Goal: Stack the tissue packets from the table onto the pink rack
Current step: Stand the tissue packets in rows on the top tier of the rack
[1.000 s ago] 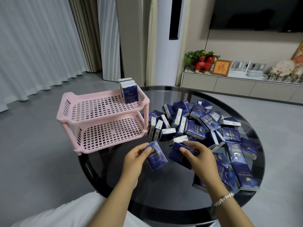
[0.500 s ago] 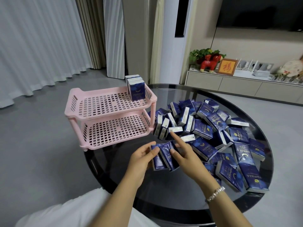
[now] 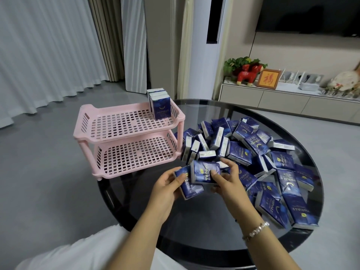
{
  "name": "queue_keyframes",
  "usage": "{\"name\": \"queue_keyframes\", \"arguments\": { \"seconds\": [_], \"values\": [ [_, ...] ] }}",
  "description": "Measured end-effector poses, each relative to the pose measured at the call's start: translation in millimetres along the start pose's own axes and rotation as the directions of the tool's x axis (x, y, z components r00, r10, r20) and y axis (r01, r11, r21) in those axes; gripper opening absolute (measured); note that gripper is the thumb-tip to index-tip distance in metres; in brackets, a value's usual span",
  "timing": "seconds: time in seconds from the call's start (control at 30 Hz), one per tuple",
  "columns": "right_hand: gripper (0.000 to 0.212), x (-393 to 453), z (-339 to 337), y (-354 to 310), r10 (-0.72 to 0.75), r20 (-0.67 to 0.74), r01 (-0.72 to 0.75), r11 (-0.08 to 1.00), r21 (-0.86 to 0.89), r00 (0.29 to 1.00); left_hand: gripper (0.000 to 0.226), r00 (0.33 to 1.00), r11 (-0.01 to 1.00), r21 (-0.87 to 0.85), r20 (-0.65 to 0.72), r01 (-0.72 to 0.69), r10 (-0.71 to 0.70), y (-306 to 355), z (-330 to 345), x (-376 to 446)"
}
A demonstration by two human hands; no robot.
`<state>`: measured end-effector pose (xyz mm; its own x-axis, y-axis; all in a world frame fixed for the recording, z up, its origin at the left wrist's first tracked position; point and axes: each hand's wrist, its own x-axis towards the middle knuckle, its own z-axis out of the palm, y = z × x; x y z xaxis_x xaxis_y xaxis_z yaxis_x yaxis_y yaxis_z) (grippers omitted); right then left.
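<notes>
The left hand (image 3: 165, 187) pinches a dark blue plastic-wrapped tissue packet (image 3: 188, 185) between thumb and curled fingers, and the right hand (image 3: 226, 178) pinches a second dark blue tissue packet (image 3: 204, 172) the same way — the two packets overlap, the right one lying partly over the left, both held just above the round dark glass tabletop (image 3: 194, 221). The step in hand looks like gathering a small bundle before carrying it over. To do it well, square the two packets edge to edge so they sit flush, then firm the grip so neither slides on the slick wrap. Just beyond the hands lies the loose heap of blue tissue packets (image 3: 253, 152). To the left stands the pink two-tier perforated plastic rack (image 3: 128, 141), with a short upright row of packets (image 3: 160, 106) at the far right corner of its top shelf — set new ones upright against that row.
</notes>
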<state>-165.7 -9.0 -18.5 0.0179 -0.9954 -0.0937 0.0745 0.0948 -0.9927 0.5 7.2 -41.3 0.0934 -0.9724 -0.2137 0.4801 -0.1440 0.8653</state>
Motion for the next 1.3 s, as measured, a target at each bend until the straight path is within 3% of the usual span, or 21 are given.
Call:
{"name": "queue_keyframes", "arguments": {
  "seconds": [0.1,0.3,0.6,0.7,0.8,0.9,1.03,1.2,1.3],
  "values": [
    [0.045,-3.5,7.1,3.0,0.029,0.027,-0.032,0.992,0.124,0.999,0.022,1.0,1.0,-0.025,0.017,-0.011,0.012,-0.5,2.0,-1.4],
    [0.015,-11.4,21.5,18.6,-0.043,-0.062,0.039,0.997,-0.063,0.997,0.032,0.999,0.999,-0.034,0.022,-0.035,0.036,-1.2,4.6,-1.5],
    [0.013,-14.9,19.2,19.1,-0.107,-0.128,0.075,0.969,-0.234,0.986,0.039,0.998,0.993,0.11,-0.021,-0.05,0.052,-10.2,6.7,6.7],
    [0.008,-8.2,3.6,5.6,-0.304,-0.155,0.188,0.84,-0.509,0.94,0.042,0.997,0.998,0.064,-0.076,-0.03,0.035,-11.0,5.9,12.1],
    [0.024,7.8,-14.4,-7.4,-0.467,-0.091,0.247,0.613,-0.75,0.88,0.042,0.996,0.998,0.06,-0.091,-0.01,0.015,-11.4,5.2,16.4],
    [0.035,28.8,-26.7,-13.7,-0.456,0.045,0.246,0.392,-0.886,0.889,0.037,0.997,0.996,0.087,-0.079,-0.001,0.008,-11.7,6.4,16.7],
    [0.033,44.3,-30.8,-17.7,-0.385,0.158,0.283,0.293,-0.913,0.909,0.033,0.996,0.997,0.076,-0.094,-0.007,0.014,-9.4,5.2,16.8],
    [0.028,48.1,-31.8,-28.2,-0.337,0.187,0.311,0.365,-0.878,0.923,0.035,0.993,0.999,0.022,-0.111,-0.033,0.036,-5.1,1.1,15.5],
    [0.019,42.7,-30.4,-41.2,-0.298,0.192,0.328,0.524,-0.786,0.935,0.024,0.992,0.998,0.004,-0.11,-0.056,0.056,-1.9,0.2,13.1]
  ]
}}
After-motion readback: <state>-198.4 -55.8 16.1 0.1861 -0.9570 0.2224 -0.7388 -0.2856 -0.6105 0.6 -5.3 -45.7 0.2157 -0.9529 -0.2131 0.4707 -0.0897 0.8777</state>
